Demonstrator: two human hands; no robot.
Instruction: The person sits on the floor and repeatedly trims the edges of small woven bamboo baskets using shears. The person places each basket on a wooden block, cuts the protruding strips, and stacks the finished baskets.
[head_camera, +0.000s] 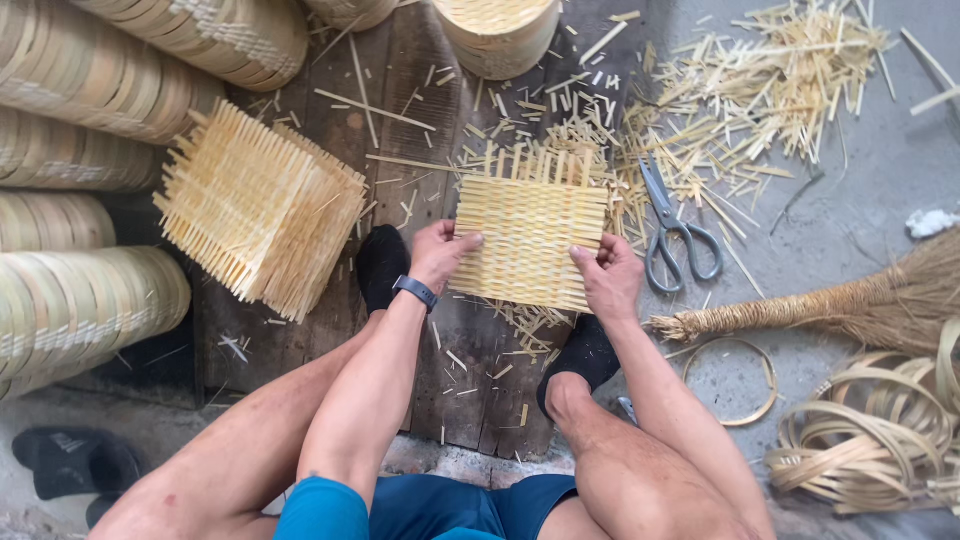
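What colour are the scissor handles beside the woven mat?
Grey handles on the scissors, lying right of the woven mat; head view.

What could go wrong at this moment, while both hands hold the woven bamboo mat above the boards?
1. The woven mat has loose strip ends sticking out at its top edge; the left hand and right hand grip its bare edges, so splinters seem possible.
2. The scissors lie close beside the right hand, blades toward the offcuts; a careless reach might meet them.
3. Offcuts litter the floor near the feet in black socks, which might get pricked.
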